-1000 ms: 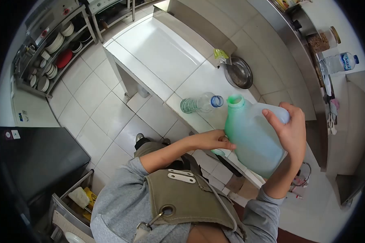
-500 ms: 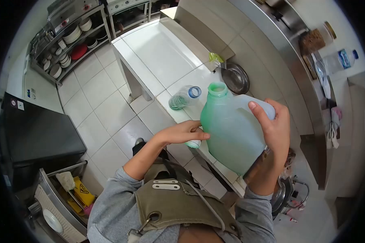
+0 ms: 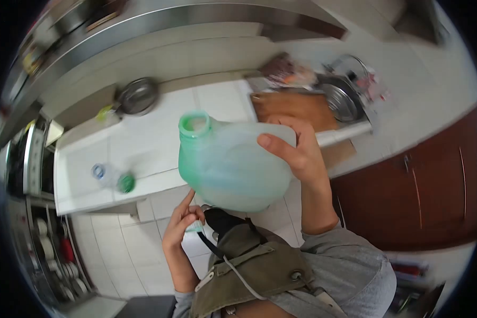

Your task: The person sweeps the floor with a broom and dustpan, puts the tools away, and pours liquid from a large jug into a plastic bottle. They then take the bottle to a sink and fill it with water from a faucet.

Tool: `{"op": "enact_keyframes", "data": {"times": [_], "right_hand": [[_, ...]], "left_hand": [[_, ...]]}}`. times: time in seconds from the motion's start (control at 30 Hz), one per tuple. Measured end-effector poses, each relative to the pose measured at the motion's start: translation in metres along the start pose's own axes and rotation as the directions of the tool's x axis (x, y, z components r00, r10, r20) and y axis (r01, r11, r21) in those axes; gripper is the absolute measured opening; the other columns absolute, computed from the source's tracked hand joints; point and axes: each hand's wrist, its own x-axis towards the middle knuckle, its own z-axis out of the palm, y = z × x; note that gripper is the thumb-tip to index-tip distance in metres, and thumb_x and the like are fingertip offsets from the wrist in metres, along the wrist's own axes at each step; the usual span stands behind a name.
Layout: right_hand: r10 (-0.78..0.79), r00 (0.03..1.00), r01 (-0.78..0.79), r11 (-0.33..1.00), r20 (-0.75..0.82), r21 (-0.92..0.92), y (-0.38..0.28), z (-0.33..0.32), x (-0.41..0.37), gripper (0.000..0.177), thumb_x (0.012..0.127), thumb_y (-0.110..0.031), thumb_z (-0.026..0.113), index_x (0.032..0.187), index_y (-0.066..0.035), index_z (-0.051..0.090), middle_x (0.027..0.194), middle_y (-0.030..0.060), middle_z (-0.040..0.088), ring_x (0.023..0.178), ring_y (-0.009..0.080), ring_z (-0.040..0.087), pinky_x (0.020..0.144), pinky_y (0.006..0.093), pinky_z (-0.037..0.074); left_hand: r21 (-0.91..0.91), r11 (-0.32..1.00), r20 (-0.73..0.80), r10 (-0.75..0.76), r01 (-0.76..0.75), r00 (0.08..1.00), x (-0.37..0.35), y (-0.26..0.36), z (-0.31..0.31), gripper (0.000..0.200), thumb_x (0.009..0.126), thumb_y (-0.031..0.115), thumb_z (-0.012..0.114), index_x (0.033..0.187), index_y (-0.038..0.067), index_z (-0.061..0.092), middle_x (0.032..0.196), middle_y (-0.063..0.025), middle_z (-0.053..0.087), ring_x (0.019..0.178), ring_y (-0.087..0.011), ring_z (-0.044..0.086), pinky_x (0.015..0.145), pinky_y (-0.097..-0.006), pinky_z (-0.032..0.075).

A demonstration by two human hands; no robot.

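A large translucent green jug (image 3: 233,164) with an uncapped neck is held tilted in front of me. My right hand (image 3: 297,151) is closed round its handle side, thumb on top. My left hand (image 3: 183,222) is below the jug's left side, its index finger reaching up to the lower edge. The other fingers are curled on a pale green-white cap (image 3: 194,226). On the counter to the left, a clear plastic bottle (image 3: 103,174) with a blue rim and a green lower end stands without a cap; it is blurred.
The white tiled counter (image 3: 164,146) runs along the wall. A round metal pan (image 3: 138,96) rests at its back. To the right are a brown board (image 3: 294,110) and a sink (image 3: 342,100). Dark red cabinets (image 3: 408,196) stand at right, a dish rack (image 3: 47,249) at lower left.
My view has turned right, bringing the sink and red cabinets into sight. The jug moved with my hands along the counter, away from the plastic bottle. My left hand has dropped lower beside it.
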Motion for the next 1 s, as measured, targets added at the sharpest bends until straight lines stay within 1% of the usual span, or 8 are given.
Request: {"op": "enact_keyframes", "data": {"times": [0.2, 0.33, 0.47, 0.67, 0.73, 0.8, 0.87, 1.0], "right_hand": [[0.232, 0.907, -0.199, 0.971, -0.351, 0.130, 0.009, -0.078, -0.128, 0.024, 0.074, -0.021, 0.071, 0.067, -0.004, 0.057, 0.061, -0.0008, 0.055, 0.059, 0.0041, 0.048, 0.052, 0.0203, 0.037], [0.310, 0.754, -0.340, 0.938, -0.579, 0.059, -0.007, -0.120, -0.229, 0.022, 0.071, -0.016, 0.074, 0.070, -0.002, 0.058, 0.063, 0.0004, 0.055, 0.060, 0.0054, 0.049, 0.053, 0.0222, 0.038], [0.176, 0.621, -0.436, 0.888, -0.764, -0.149, -0.029, -0.137, -0.323, 0.025, 0.066, -0.015, 0.073, 0.070, 0.001, 0.055, 0.068, 0.0053, 0.055, 0.064, 0.0110, 0.052, 0.057, 0.0258, 0.041], [0.087, 0.324, -0.533, 0.840, -0.942, -0.106, -0.066, -0.160, -0.458, 0.018, 0.065, -0.007, 0.071, 0.068, -0.001, 0.055, 0.073, 0.0041, 0.054, 0.066, 0.0111, 0.050, 0.059, 0.0250, 0.037], [-0.006, 0.215, -0.560, 0.818, -0.977, -0.129, -0.070, -0.170, -0.516, 0.026, 0.063, -0.018, 0.073, 0.063, -0.001, 0.055, 0.067, 0.0088, 0.056, 0.058, 0.0175, 0.055, 0.054, 0.0289, 0.041], [-0.078, 0.168, -0.619, 0.767, -0.983, -0.167, -0.081, -0.181, -0.571, 0.026, 0.062, -0.018, 0.073, 0.061, -0.001, 0.054, 0.064, 0.0085, 0.056, 0.056, 0.0170, 0.054, 0.052, 0.0287, 0.041], [-0.120, 0.084, -0.647, 0.749, -0.989, -0.146, -0.085, -0.188, -0.618, 0.026, 0.062, -0.018, 0.074, 0.060, -0.002, 0.053, 0.062, 0.0086, 0.055, 0.056, 0.0169, 0.055, 0.052, 0.0283, 0.040], [-0.149, -0.252, -0.724, 0.684, -0.956, 0.084, -0.106, -0.189, -0.697, 0.019, 0.064, -0.010, 0.073, 0.065, 0.001, 0.057, 0.067, 0.0045, 0.054, 0.063, 0.0114, 0.051, 0.057, 0.0248, 0.039]], "left_hand": [[0.075, 0.980, 0.298, -0.196, 0.182, 0.934, 0.042, -0.059, 0.064, 0.088, 0.078, 0.041, 0.062, 0.140, -0.003, 0.018, 0.070, -0.0093, 0.053, 0.065, -0.0163, 0.053, 0.065, -0.0252, 0.040], [0.229, 0.946, 0.591, -0.324, 0.232, 0.739, 0.075, -0.091, 0.139, 0.083, 0.081, 0.039, 0.058, 0.139, -0.005, 0.018, 0.070, -0.0094, 0.053, 0.068, -0.0175, 0.052, 0.072, -0.0270, 0.037], [0.326, 0.916, 0.739, -0.400, 0.233, 0.542, 0.088, -0.130, 0.227, 0.086, 0.080, 0.041, 0.060, 0.139, -0.006, 0.018, 0.066, -0.0079, 0.052, 0.068, -0.0160, 0.051, 0.072, -0.0261, 0.037], [0.482, 0.851, 0.804, -0.524, 0.207, 0.280, 0.068, -0.198, 0.380, 0.071, 0.082, 0.044, 0.054, 0.130, -0.005, 0.034, 0.065, -0.0070, 0.053, 0.066, -0.0160, 0.051, 0.072, -0.0262, 0.038], [0.515, 0.842, 0.816, -0.539, 0.159, 0.207, 0.051, -0.240, 0.429, 0.061, 0.084, 0.050, 0.050, 0.117, -0.001, 0.045, 0.067, -0.0071, 0.055, 0.068, -0.0151, 0.052, 0.069, -0.0266, 0.039], [0.595, 0.744, 0.790, -0.612, 0.304, -0.049, 0.033, -0.287, 0.480, 0.059, 0.086, 0.056, 0.045, 0.110, 0.002, 0.048, 0.071, -0.0072, 0.058, 0.069, -0.0139, 0.054, 0.065, -0.0266, 0.041], [0.638, 0.733, 0.766, -0.635, 0.236, -0.095, 0.001, -0.331, 0.530, 0.059, 0.087, 0.060, 0.039, 0.101, 0.004, 0.053, 0.073, -0.0063, 0.060, 0.070, -0.0131, 0.056, 0.061, -0.0262, 0.042], [0.696, 0.691, 0.715, -0.644, 0.196, -0.271, -0.070, -0.388, 0.613, 0.054, 0.091, 0.054, 0.036, 0.085, 0.005, 0.058, 0.072, -0.0039, 0.059, 0.067, -0.0118, 0.054, 0.062, -0.0258, 0.042]]}}
